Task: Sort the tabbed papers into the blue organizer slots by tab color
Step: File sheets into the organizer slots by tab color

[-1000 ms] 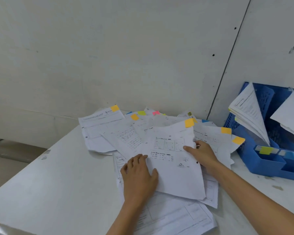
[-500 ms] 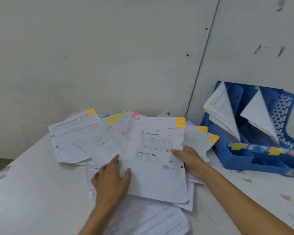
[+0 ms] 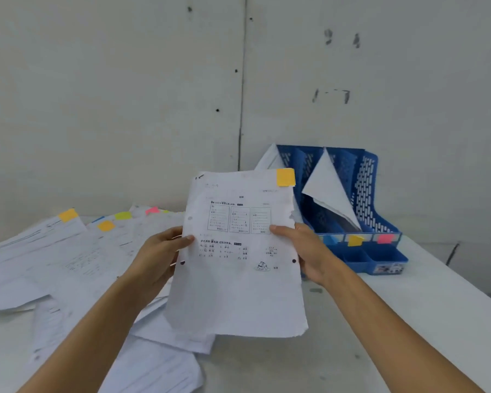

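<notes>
1. Head view: our left grip [image 3: 159, 256] and right grip [image 3: 304, 251] pinch one paper [image 3: 238, 293] by its sides, above the desk [image 3: 394, 321].
2. Its orange tab [image 3: 285, 177] is above the right grip.
3. The blue organizer [image 3: 366, 188] stands behind that grip.

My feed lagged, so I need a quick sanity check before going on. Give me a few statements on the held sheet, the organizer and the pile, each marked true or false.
1. The left hand and the right hand both grip the lifted sheet. True.
2. The sheet's tab is pink. False: it is orange-yellow.
3. The blue organizer stands to the right of the paper pile. True.
4. The organizer's slots hold no paper. False: a folded paper leans in one slot.
5. A yellow label sits on the organizer's front. True.
</notes>
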